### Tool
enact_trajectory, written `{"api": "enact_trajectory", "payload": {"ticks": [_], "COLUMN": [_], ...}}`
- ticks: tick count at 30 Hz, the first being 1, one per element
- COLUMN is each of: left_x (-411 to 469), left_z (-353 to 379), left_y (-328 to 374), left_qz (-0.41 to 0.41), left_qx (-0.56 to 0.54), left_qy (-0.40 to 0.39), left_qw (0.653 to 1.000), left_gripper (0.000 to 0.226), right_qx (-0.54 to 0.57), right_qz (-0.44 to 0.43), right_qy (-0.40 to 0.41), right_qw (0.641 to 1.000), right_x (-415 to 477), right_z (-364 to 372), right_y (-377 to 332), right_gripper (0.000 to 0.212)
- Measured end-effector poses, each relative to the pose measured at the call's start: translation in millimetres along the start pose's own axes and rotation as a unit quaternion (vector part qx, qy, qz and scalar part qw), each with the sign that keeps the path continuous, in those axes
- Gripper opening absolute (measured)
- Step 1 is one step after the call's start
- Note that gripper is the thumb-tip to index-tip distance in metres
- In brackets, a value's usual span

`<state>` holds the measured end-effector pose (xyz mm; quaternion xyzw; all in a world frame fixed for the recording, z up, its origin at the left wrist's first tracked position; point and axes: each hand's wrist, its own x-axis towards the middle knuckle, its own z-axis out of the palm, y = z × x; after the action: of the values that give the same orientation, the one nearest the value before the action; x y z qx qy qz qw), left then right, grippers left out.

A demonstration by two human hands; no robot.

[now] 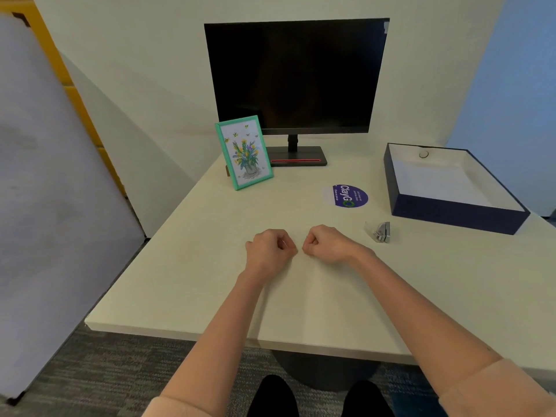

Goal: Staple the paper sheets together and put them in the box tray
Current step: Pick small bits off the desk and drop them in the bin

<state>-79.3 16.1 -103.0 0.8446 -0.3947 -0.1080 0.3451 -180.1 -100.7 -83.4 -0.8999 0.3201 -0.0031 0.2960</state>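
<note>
- White paper sheets: cannot pick them out for sure; box tray (451, 210) interior shows a white layer on its floor that may be paper or lining, too pale to tell. None visible on the surface (210, 266) under the hands.
- Box tray: dark blue walls, open top, far right on the surface, small ring-like item against its back wall.
- Stapler (379, 232): small, silvery with a clear part, lying just in front of the tray's near-left corner, right of the right hand, untouched.
- Left hand (267, 251): curled into a loose fist, holding nothing visible, resting on the surface.
- Right hand (326, 245): same, fingers curled in, empty as far as I can see; the two fists nearly touch at centre.
- Judgement: either rest pose at start or task finished; cannot tell which.
- If sheets need stapling: square the edges first, feed one corner fully into the stapler mouth, press firmly once, then lay the set flat in the tray.
- Outward: purple round sticker (349, 196), green photo frame (244, 152), dark monitor (296, 76) at back.
</note>
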Motion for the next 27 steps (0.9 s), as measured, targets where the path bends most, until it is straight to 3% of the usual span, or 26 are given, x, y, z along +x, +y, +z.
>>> {"api": "enact_trajectory", "payload": {"ticks": [4,8,12,15,20,22,27], "left_x": [3,7,10,12,13,12,9], "left_z": [1,2,1,-5,-26,-29,-26], "left_y": [5,14,15,6,-14,-18,-26], "left_qz": [-0.003,0.005,-0.015,-0.046,-0.063,-0.062,-0.079], "left_qx": [0.037,0.126,0.135,0.053,-0.075,-0.106,-0.17], "left_qy": [-0.006,-0.014,-0.041,-0.036,0.057,0.064,0.061], "left_qw": [0.999,0.992,0.99,0.997,0.994,0.99,0.98], "left_gripper": [0.004,0.012,0.013,0.008,0.008,0.007,0.007], "right_qx": [0.022,0.032,0.033,0.045,0.055,0.063,0.043], "right_qz": [0.008,0.006,0.007,0.006,-0.032,-0.057,-0.077], "right_qy": [0.0,0.004,0.003,0.004,0.017,0.011,0.023], "right_qw": [1.0,0.999,0.999,0.999,0.998,0.996,0.996], "right_x": [0,-2,-3,-3,-3,-3,-1], "right_z": [-3,-5,-6,-7,-3,0,3], "right_y": [2,0,0,3,8,7,5], "right_gripper": [0.032,0.033,0.033,0.033,0.026,0.014,0.009]}}
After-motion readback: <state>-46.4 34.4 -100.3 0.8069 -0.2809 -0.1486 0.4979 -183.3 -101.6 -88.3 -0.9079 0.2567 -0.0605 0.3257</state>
